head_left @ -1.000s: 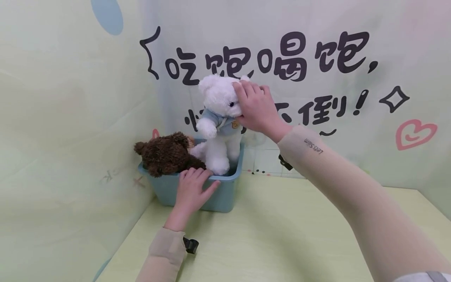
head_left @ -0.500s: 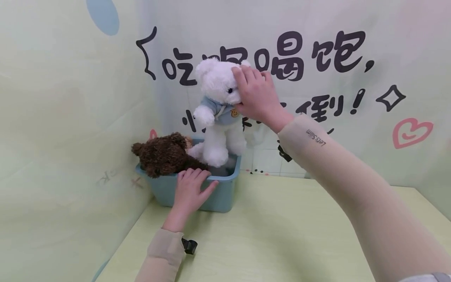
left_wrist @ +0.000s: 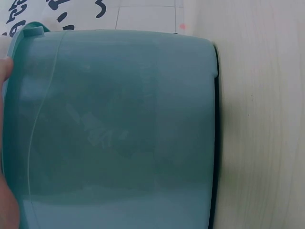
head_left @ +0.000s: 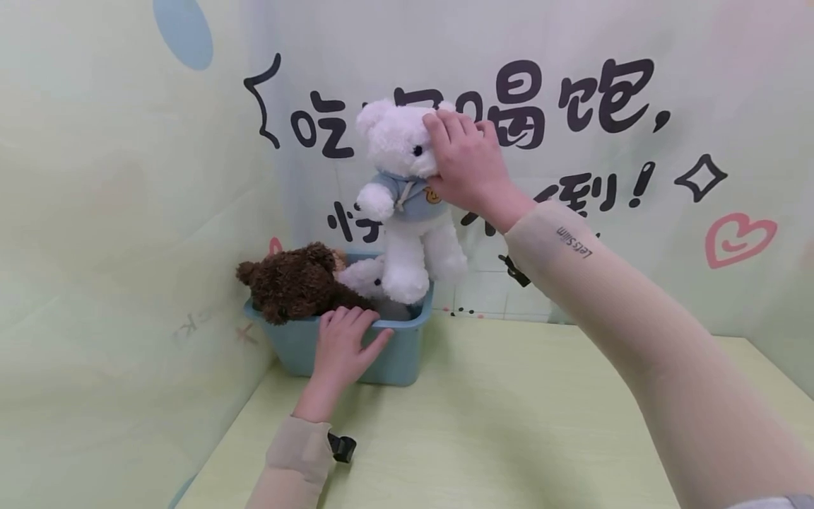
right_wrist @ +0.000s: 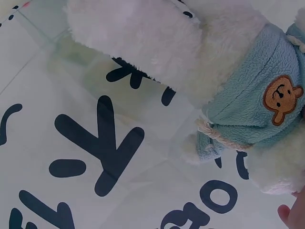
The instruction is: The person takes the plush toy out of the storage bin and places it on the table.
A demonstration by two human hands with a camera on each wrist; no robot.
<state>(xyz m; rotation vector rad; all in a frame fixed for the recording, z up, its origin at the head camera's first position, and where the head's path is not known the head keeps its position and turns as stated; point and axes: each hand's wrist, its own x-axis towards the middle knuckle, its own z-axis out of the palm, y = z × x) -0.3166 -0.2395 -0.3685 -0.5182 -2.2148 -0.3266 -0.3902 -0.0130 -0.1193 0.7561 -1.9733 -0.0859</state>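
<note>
My right hand [head_left: 469, 159] grips a white teddy bear [head_left: 410, 240] by the side of its head and holds it upright over a blue plastic bin [head_left: 399, 357]. The bear wears a light blue hoodie [right_wrist: 248, 90] with a brown bear-face patch. Its feet overlap the bin's opening in the head view. My left hand [head_left: 345, 346] grips the bin's near rim, fingers over the edge and thumb along the outside. In the bin, a dark brown plush toy [head_left: 289, 283] leans over the left end. Beside it lies a pale grey plush toy [head_left: 364, 276], partly hidden.
The bin stands on a pale wooden table [head_left: 509, 410], near its left back corner. A printed backdrop [head_left: 668, 283] with large black characters rises close behind, and a pale side sheet [head_left: 114, 283] borders the left.
My right hand has lifted the white teddy bear up from the bin, then slightly right, showing more of the pale grey plush toy. My left hand keeps its place on the rim.
</note>
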